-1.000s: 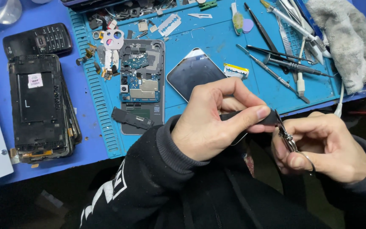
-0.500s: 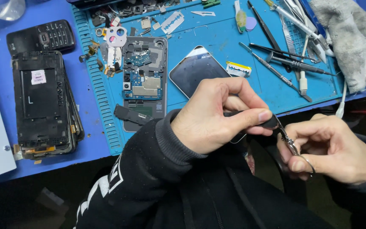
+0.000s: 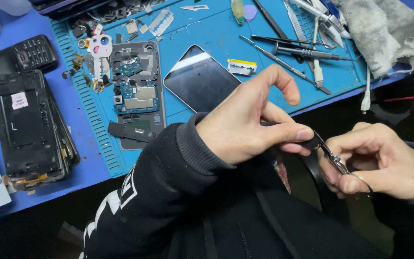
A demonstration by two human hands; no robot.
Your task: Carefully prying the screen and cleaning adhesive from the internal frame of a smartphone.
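- Mat [image 3: 207,29] crowded: open phone [image 3: 136,91], screen [image 3: 201,79], tools [image 3: 303,50], rag [image 3: 384,33].
- Bare strip between screen and tools.
- Phone stack [image 3: 27,124] blocks the left.

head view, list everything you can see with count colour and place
repair mat: one, blue, across the bench
opened phone: one, circuit board showing, mat left
phone screen: one, dark glass, mat centre
keypad phone: one, black, far left
stacked phone frames: several, black, left edge
tools: several, metal and black, mat right
cloth: one, grey, top right
black strip: one, pinched by left hand
scissors: one, metal, in right hand
left hand: centre
right hand: right
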